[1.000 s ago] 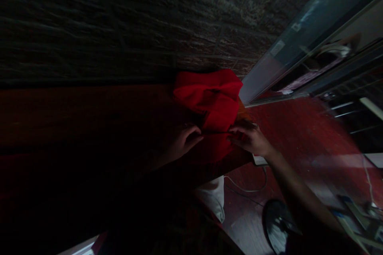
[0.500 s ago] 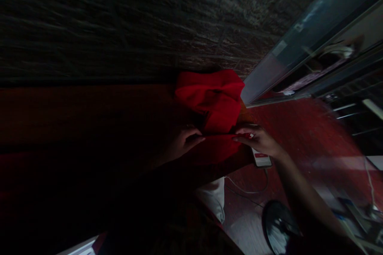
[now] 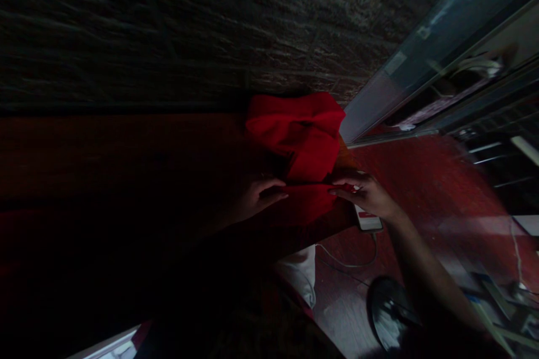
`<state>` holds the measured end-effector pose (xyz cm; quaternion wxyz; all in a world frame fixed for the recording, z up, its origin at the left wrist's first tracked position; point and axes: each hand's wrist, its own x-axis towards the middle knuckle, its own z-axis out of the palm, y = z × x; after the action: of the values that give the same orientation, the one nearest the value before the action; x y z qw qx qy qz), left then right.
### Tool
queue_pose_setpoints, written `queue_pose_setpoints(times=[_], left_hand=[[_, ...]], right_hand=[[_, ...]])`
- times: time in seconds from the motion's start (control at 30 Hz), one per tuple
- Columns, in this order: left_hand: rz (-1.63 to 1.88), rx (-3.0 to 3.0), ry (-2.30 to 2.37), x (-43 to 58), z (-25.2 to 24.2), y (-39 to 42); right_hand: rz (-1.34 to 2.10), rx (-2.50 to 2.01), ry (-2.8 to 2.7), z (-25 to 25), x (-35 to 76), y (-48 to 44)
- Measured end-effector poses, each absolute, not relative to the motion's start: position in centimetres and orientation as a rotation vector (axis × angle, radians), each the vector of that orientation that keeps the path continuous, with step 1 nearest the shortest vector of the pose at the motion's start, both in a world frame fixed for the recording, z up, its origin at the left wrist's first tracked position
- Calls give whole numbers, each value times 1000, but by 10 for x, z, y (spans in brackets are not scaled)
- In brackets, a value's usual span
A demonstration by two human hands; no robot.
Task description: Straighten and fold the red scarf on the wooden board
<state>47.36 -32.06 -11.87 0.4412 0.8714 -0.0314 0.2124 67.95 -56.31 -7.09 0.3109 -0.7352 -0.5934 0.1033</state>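
A long piece of red cloth (image 3: 315,152) lies loosely folded on the dark wooden table (image 3: 202,134), bunched at the back near the wall. Its near part comes toward me and has a straight crease or edge between my hands. My left hand (image 3: 261,196) pinches the left end of this edge between thumb and fingers. At the right end, my right hand (image 3: 365,195) grips the cloth the same way, with a small pale thing showing by its fingers that I cannot make out. Deep shadow hides much of the left arm and the near cloth.
A phone (image 3: 369,221) with a lit screen lies at the table's right edge, under my right wrist, with a cable (image 3: 353,265) hanging from it. A rough brick wall (image 3: 189,33) stands behind. A round black base (image 3: 389,314) rests on the red floor (image 3: 404,179).
Both hands keep their grip on the cloth's edge and have barely moved. The whole view has shifted slightly, so things sit a little higher.
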Motion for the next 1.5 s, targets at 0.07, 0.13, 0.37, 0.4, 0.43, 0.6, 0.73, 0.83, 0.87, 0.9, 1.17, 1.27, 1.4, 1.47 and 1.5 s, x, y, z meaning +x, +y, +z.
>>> queue_pose_setpoints(times=[0.07, 0.13, 0.37, 0.4, 0.43, 0.6, 0.73, 0.83, 0.87, 0.9, 1.17, 1.27, 1.4, 1.47, 1.5], left_hand=[[604, 2165, -103, 473, -118, -321], [664, 2181, -116, 472, -117, -322], [687, 2245, -125, 473, -121, -321], [686, 2247, -125, 474, -121, -320], [689, 2243, -126, 474, -122, -320], [694, 2209, -124, 476, -121, -322], [721, 2229, -168, 474, -117, -324], [789, 2275, -237, 470, -115, -322], [819, 2293, -268, 469, -115, -322], [841, 2312, -296, 468, -115, -321], [925, 2313, -328, 467, -117, -321], [943, 2299, -352, 466, -115, -321], [907, 2299, -351, 463, -111, -319], [892, 2299, -342, 462, -110, -319], [883, 2301, -334, 462, -109, -319]], right_hand=[[262, -1943, -1556, -69, 679, -566], [213, -1937, -1549, -69, 678, -567], [68, -2017, -1605, -77, 671, -568], [64, -2036, -1595, -77, 670, -568], [62, -2043, -1590, -76, 668, -568], [-68, -1983, -1656, -57, 654, -555], [-122, -1967, -1773, -47, 631, -533], [-171, -1952, -1867, -50, 613, -518], [-164, -1946, -1896, -52, 609, -514], [-144, -1935, -1920, -54, 606, -511], [13, -1864, -1853, -59, 612, -509], [75, -1920, -1902, -52, 619, -509], [166, -1928, -1981, -34, 633, -514], [242, -1929, -1990, -25, 643, -521], [294, -1930, -1984, -22, 648, -525]])
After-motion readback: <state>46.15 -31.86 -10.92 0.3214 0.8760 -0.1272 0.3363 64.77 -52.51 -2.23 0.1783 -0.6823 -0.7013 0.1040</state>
